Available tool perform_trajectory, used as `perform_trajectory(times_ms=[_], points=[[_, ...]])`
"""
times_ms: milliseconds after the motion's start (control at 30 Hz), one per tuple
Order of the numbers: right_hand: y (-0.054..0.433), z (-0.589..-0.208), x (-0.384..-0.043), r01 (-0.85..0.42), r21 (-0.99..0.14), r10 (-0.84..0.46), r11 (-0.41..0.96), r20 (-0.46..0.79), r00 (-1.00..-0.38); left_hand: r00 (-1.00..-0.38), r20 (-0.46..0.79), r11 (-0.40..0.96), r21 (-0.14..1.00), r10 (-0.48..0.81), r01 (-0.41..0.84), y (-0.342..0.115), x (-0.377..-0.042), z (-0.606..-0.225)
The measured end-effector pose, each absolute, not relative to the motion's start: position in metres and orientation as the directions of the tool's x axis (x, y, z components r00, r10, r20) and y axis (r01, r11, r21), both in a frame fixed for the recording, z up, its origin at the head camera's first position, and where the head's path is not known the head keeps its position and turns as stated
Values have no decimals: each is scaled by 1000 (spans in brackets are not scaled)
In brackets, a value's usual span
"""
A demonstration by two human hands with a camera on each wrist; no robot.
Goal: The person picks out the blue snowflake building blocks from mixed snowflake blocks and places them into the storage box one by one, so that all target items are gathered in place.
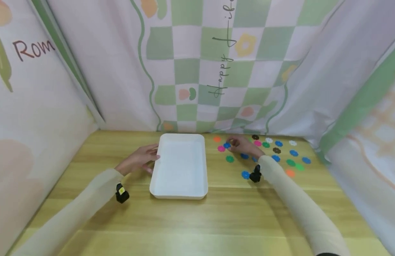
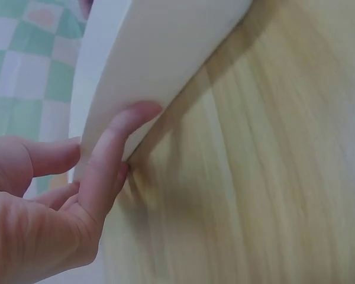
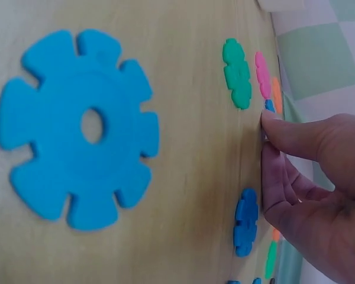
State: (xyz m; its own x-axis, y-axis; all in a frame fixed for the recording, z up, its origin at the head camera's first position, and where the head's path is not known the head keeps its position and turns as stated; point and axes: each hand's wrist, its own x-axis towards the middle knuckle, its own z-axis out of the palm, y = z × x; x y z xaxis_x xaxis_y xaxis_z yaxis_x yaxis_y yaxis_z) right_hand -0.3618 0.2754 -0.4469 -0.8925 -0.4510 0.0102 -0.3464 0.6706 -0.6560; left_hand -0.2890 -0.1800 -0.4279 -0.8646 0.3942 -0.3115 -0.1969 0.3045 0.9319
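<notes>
A shallow white tray [image 1: 181, 193] sits on the wooden table. At its left wall, my left hand [image 1: 141, 158] holds the side, fingers at the rim and one digit against the outer wall [image 2: 160, 65]. To the right of the tray, my right hand [image 1: 242, 145] pinches a blue flower-shaped plastic disc [image 1: 227, 145] by its fingertips, close to the table. Most of that disc is hidden in the right wrist view. A pink disc [image 1: 221, 148] lies beside it, with an orange disc [image 1: 217, 139] behind and a green disc [image 1: 229, 159] nearer me.
Several more flower-shaped discs lie scattered over the table's right side, among them a blue one [image 1: 245, 175] by the right wrist, a brown one [image 1: 276, 150] and a white one [image 1: 292, 143]. A checked curtain [image 1: 213, 71] hangs at the table's far edge.
</notes>
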Motion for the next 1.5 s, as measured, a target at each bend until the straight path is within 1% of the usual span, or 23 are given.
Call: perform_trajectory(times_ms=[133,400,467,633,700,867,1033,1200,1367,1500], points=[[276,-446,-360,-341,-645,-443,684,4,-896,-861,-349,304,921,370,-243,-171,-290,-425],[279,-445,-364,-276,-715,-399,643,-6,-917,-874,-341,299,923,347,-241,-168,-288,-425],[284,-446,-367,-252,-759,-406,600,-17,-914,-876,-337,299,924,346,-237,-167,-289,-426],[297,-443,-368,-140,-880,-408,454,-65,-911,-882,-320,292,930,346,-223,-164,-287,-426],[301,-438,-365,-116,-901,-407,418,-71,-911,-884,-313,291,932,347,-216,-163,-286,-425],[298,-427,-358,-112,-920,-420,376,-62,-906,-884,-320,292,930,341,-224,-162,-282,-423],[281,-414,-351,-105,-930,-404,351,-50,-913,-885,-322,265,934,335,-239,-161,-279,-423],[252,-403,-347,-34,-956,-405,292,-91,-910,-887,-305,262,940,348,-220,-162,-280,-425],[220,-395,-340,20,-969,-475,246,-138,-869,-891,-293,282,939,347,-199,-161,-278,-427],[196,-394,-337,89,-972,-485,220,-188,-854,-891,-296,291,936,345,-198,-161,-278,-426]])
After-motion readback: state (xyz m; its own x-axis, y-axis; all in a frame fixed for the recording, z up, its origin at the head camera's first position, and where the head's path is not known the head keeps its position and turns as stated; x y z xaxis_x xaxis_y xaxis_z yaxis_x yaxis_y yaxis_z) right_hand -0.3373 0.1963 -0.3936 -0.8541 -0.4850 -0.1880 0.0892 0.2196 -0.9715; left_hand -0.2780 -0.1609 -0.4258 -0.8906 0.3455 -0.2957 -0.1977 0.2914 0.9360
